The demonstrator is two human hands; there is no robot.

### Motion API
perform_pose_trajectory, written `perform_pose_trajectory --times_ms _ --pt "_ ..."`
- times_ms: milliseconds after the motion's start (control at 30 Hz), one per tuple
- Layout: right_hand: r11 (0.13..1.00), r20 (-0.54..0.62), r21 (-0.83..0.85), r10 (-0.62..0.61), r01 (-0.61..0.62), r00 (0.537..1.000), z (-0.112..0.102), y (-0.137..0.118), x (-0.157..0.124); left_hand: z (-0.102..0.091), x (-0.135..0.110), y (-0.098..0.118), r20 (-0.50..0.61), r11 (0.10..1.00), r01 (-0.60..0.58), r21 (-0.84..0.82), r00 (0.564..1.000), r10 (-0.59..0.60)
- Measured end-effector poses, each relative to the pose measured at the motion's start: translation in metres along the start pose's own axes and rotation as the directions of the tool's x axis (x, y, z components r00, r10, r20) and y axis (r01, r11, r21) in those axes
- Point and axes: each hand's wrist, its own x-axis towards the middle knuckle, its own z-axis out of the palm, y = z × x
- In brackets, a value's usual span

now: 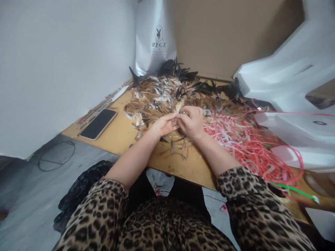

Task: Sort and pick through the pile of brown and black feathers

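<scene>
- Left hand (166, 125): palm turned partly up, fingers loosely bent and close together; thumb tip meets the right hand's fingertips.
- Right hand (192, 122): fingers curled inward, thumb and forefinger nearly closed over the left fingertips.
- Pale feather (179, 105): stands at the meeting point of the fingertips, seemingly pinched there; cannot tell which hand has the grip.
- Loose feathers (180, 146): thin scatter just near of the hands, wood showing between them and the table's near edge.
- Feather pile (157, 92): brown and white, directly beyond the hands, limiting room on the far side; black feathers (175, 68) along its far border.
- Red and pink strips (251, 146): tangled heap right of the hands, beside the right forearm, spilling toward the right end; a green strip (295, 191) at its near side.
- Table (125, 139): bare wood left of the hands gives side room as far as the phone (98, 123), which lies flat close to the left corner.
- White printed bag (157, 38): upright behind the pile, at the far side.
- Black plastic bag (78, 195): on the floor, left of the near edge.
</scene>
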Motion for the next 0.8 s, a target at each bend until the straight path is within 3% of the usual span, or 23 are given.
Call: perform_pose_trajectory --times_ms 100,233,367,533,633,800 --pt "0.997 -0.02 0.075 0.031 -0.029 0.999 0.0 -0.003 0.001 0.001 -0.001 0.0 -0.025 1.0 -0.014 -0.009 1.0 0.013" --pt "0.916 -0.049 0.332 0.257 -0.227 0.965 0.001 -0.005 0.005 0.002 -0.001 0.002 -0.054 0.996 -0.083 0.029 0.995 0.085" --pt "0.629 0.094 0.639 0.507 -0.443 0.856 0.006 0.0 0.011 0.004 -0.002 0.004 -0.065 0.979 -0.124 0.163 0.989 0.136" --pt "0.217 0.432 0.736 0.578 -0.641 0.692 0.009 0.007 0.011 0.008 -0.002 0.003 -0.098 0.947 -0.152 0.283 0.977 0.187" --pt "0.126 0.492 0.725 0.595 -0.677 0.636 0.008 0.008 0.01 0.008 -0.002 0.001 -0.097 0.923 -0.168 0.347 0.972 0.213" --pt "-0.002 0.59 0.704 0.558 -0.71 0.583 0.004 0.01 0.011 0.008 -0.002 -0.001 -0.06 0.872 -0.205 0.444 0.965 0.257"
